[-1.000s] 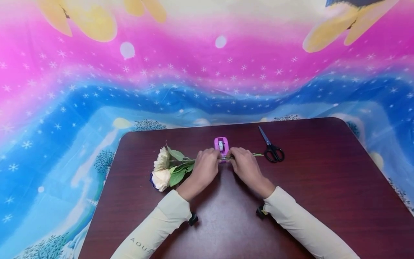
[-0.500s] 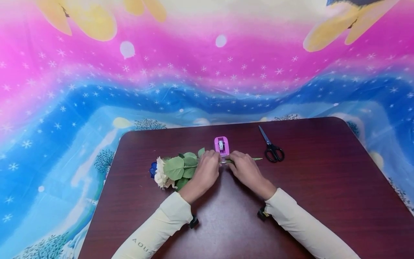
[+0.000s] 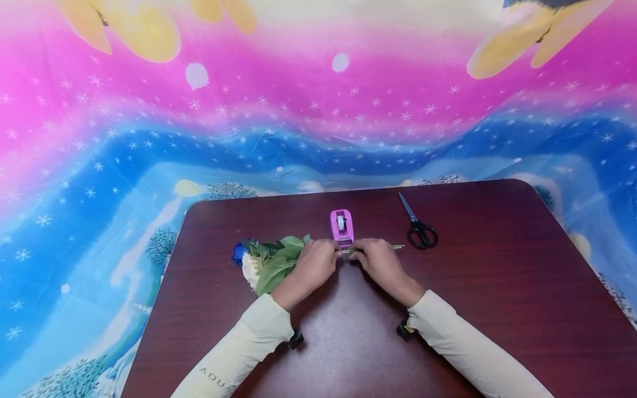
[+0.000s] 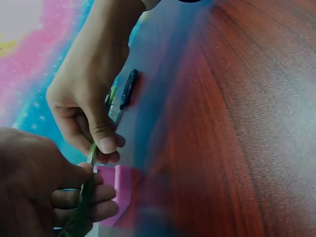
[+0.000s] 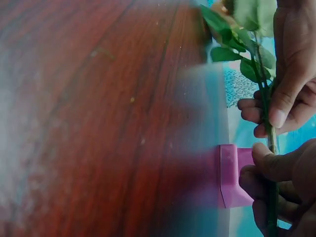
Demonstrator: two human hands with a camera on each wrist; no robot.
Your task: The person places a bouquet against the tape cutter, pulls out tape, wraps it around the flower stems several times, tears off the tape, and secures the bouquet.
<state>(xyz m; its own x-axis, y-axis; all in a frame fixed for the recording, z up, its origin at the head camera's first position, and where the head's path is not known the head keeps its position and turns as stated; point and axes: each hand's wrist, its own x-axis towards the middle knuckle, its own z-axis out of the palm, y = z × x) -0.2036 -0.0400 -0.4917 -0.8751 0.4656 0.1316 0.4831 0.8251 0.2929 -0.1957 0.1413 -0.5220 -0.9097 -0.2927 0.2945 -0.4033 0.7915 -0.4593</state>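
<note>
Both hands hold a bundle of flower stems (image 5: 264,94) level over the table. The left hand (image 3: 317,264) pinches the stems close below the leaves (image 3: 278,262); a blue bloom (image 3: 239,253) and a cream bloom (image 3: 251,270) lie to its left. The right hand (image 3: 380,266) pinches the stems nearer their cut ends (image 3: 400,247), which stick out to its right. A short stretch of stem shows between the hands, in front of a pink tape dispenser (image 3: 342,225). In the left wrist view, the right hand (image 4: 89,89) has its thumb along the stems.
Black-handled scissors (image 3: 422,235) lie on the dark red table (image 3: 497,265) to the right of the dispenser, blades pointing toward the far edge. A patterned cloth (image 3: 318,121) hangs behind the table.
The bundle has rolled about its stems, so the blue bloom now shows at the upper left and leaves cover much of the cream one. Both hands have shifted slightly toward the body.
</note>
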